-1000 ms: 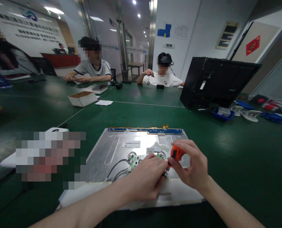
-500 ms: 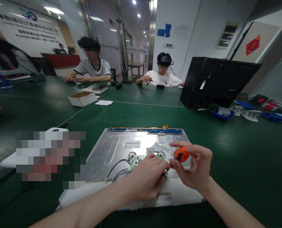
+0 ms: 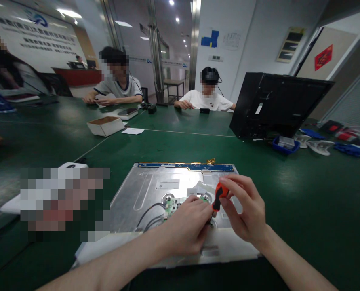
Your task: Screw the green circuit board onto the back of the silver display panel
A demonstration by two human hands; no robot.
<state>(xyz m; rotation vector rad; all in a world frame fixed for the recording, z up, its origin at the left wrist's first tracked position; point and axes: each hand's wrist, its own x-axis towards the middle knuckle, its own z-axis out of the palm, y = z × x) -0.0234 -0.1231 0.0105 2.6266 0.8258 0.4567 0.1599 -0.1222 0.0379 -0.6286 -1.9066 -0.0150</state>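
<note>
A silver metal panel [image 3: 146, 190] lies flat on the green table, with a blue circuit strip [image 3: 180, 166] along its far edge. My right hand [image 3: 246, 206] pinches the handle of an orange and black screwdriver [image 3: 220, 195], whose shaft points down at the panel beside my left fingers. Over the small green circuit board [image 3: 173, 204] rests my left hand [image 3: 192, 222], its fingers curled near the screwdriver's shaft; what they grip is hidden. Dark cables run from the board's left side.
A black monitor [image 3: 276, 105] stands at the back right beside a blue tray [image 3: 284, 150]. An open white box [image 3: 106, 128] sits at the back left. Two people sit across the table [image 3: 173, 141]. A partly blurred white object [image 3: 11, 204] is at the left.
The screwdriver handle has swung to a more upright position and shifted slightly left. My right fingers have changed their hold on it. My left hand has stayed in place.
</note>
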